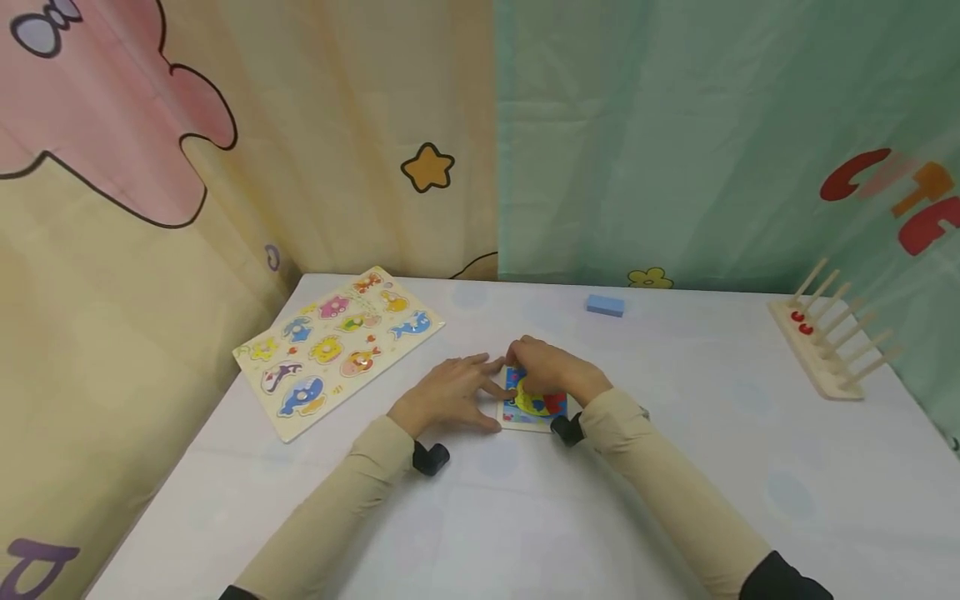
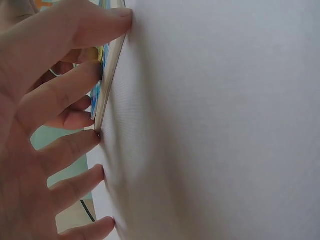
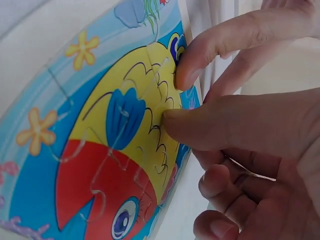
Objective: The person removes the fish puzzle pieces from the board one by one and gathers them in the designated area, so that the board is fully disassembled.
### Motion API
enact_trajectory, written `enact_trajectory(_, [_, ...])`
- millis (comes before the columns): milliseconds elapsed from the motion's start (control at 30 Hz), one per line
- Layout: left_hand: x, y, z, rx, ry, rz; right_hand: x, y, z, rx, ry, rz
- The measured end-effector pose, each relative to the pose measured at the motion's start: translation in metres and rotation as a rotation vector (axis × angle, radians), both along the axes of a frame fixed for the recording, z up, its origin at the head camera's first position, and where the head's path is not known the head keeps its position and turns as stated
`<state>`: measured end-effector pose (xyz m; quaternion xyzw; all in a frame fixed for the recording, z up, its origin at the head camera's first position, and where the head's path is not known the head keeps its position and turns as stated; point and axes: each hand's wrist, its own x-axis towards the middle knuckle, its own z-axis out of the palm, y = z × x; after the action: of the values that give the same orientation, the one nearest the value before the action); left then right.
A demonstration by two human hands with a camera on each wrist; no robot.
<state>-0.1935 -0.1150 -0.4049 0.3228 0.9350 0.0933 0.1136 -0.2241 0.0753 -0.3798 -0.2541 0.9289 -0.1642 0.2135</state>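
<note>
In the head view a wooden fish jigsaw puzzle [image 1: 530,413] lies on the white table between both hands. Its yellow body, red head and blue fin show close up in the right wrist view. The left hand [image 1: 452,392] has its fingers spread, with thumb and index finger touching the puzzle's edge [image 2: 106,92] and other fingertips on the tabletop. On the puzzle's yellow part [image 3: 145,75], the thumb of the right hand [image 1: 551,367] presses down, while that hand's other fingers [image 3: 235,195] are curled. No loose piece shows in either hand.
Left of the hands lies a wooden board of sea-animal shapes [image 1: 341,350]. A blue block [image 1: 604,306] sits toward the back. At the right edge stands a wooden peg rack [image 1: 817,350] with red beads on it. Curtains hang behind the table.
</note>
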Motion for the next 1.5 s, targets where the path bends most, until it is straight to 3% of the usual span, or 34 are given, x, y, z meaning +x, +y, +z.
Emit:
enact_trajectory(367, [-0.001, 0.001, 0.005, 0.009, 0.003, -0.002, -0.002, 0.004, -0.002, -0.098, 0.019, -0.041])
enact_trajectory(600, [0.000, -0.001, 0.002, 0.008, -0.009, 0.005, 0.000, 0.005, -0.003, -0.159, -0.019, -0.066])
enact_trajectory(1067, [0.000, 0.000, 0.005, -0.016, -0.016, -0.005, -0.003, 0.016, -0.007, -0.333, 0.053, -0.158])
enact_trajectory(1267, [0.000, -0.001, 0.005, -0.023, -0.030, -0.010, -0.005, 0.028, -0.012, -0.464, 0.013, -0.203])
enact_trajectory(1500, [-0.001, -0.002, 0.006, -0.017, -0.070, 0.000, -0.005, 0.054, -0.011, -0.474, -0.039, -0.279])
